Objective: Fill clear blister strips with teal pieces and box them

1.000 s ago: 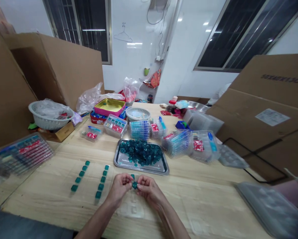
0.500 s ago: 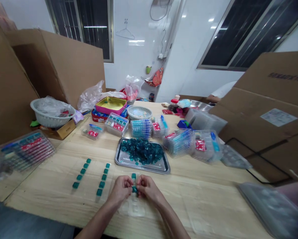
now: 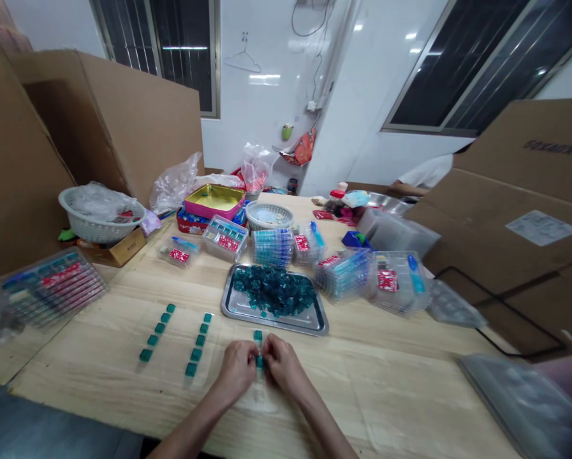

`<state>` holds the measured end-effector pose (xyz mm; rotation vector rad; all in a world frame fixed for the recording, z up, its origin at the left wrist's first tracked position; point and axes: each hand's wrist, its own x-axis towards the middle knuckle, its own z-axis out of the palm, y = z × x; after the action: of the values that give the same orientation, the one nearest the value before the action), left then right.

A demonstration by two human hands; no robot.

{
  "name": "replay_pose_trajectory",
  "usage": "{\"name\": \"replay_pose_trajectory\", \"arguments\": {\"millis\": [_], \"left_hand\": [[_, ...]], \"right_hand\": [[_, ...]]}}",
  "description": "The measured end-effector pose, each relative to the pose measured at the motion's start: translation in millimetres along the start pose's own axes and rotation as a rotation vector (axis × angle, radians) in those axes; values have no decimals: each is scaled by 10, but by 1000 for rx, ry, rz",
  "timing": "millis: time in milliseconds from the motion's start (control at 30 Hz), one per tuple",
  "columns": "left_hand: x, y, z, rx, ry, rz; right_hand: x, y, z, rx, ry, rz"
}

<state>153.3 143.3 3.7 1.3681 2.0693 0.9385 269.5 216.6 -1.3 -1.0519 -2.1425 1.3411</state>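
- Pale wood-grain tabletop (image 3: 89,357) is stretching out under the work, with tall corrugated cardboard sheets (image 3: 123,127) standing beyond it.
- Left hand (image 3: 238,370) and right hand (image 3: 283,366) are meeting closely, their fingers nearly shut and pinching a small glossy teal block (image 3: 259,361) between them.
- Just beyond the grip, a second teal block (image 3: 257,335) is resting on a thin clear plastic blister tray (image 3: 259,398) that is lying under the hands.
- Left of the grip, two straight rows of teal blocks (image 3: 159,328) are running across the wood.
- Ahead of the grip, a brushed steel tray (image 3: 309,322) is holding a heap of faceted teal pieces (image 3: 273,290).
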Motion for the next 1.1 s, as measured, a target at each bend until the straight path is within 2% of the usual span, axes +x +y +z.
{"name": "replay_pose_trajectory", "arguments": {"millis": [67, 133, 233, 400, 500, 567, 700, 900, 1000, 1100], "left_hand": [[-2, 4, -19, -81, 6, -7], [-9, 23, -44, -159, -17, 12], [-33, 66, -76, -151, -81, 87], [-75, 83, -86, -59, -99, 160], [-76, 51, -72, -60, -99, 189], [-65, 24, -60, -69, -103, 193], [-35, -20, -40, -73, -107, 171], [-1, -30, -26, -102, -84, 122], [8, -41, -31, -94, -68, 111], [20, -74, -49, -124, -70, 84]], "right_hand": [[-27, -27, 4, -218, 68, -103], [-56, -60, 11, -324, 76, -138], [-92, -109, 2, -327, 53, -150], [-67, -140, -116, -207, 52, -107], [98, -139, -228, -218, 131, -119], [273, -155, -296, -330, 163, -126], [638, -227, -343, -562, 133, -103], [973, -334, -152, -651, 122, -119], [1059, -368, -53, -665, 130, -108], [1065, -381, -41, -637, 136, -106]]}}
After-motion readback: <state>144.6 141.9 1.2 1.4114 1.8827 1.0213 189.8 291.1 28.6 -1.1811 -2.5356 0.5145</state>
